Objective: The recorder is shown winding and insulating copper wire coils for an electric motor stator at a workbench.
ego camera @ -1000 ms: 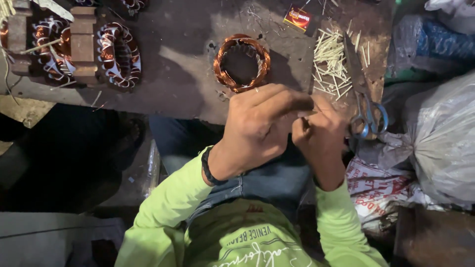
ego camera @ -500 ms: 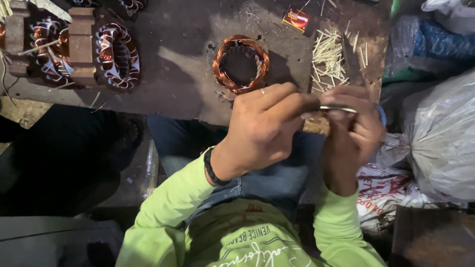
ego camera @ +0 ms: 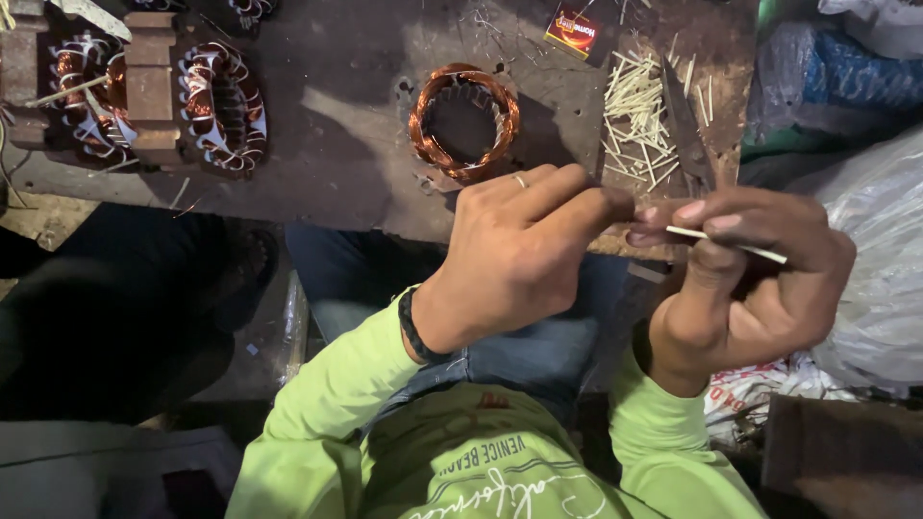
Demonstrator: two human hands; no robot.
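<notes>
Taking the copper coil [ego camera: 464, 122] on the counter [ego camera: 346, 163] as the landmark: far to its left sit two wound stators [ego camera: 159, 101], copper and white, on a rusty block. Nearer the viewer and just below the coil is the left hand [ego camera: 524, 255], a ring on one finger and a dark band at the wrist; its grip is pressed together, thumb and forefinger tips closing toward the near end of a thin pale stick [ego camera: 726, 243]. Whether they actually nip the stick's end I cannot tell, since the fingertips hide it.

To the right of the coil lies a loose heap of similar sticks [ego camera: 639, 120], with a dark blade-like tool [ego camera: 687, 125] beside them and a small red box [ego camera: 573, 29] above. Lower right of the coil, the right hand [ego camera: 755, 274] pinches the stick between thumb and forefinger, about mid-length.

The stick looks very light, stiff but easily snapped, and smooth enough to slide between fingers. It is probably best held close to the middle or near the working end, with a light pinch and no bending load. Its long axis runs nearly level, left to right, dipping slightly at the right; the free tip points right, away from the coil, beyond the right hand's fingers.
</notes>
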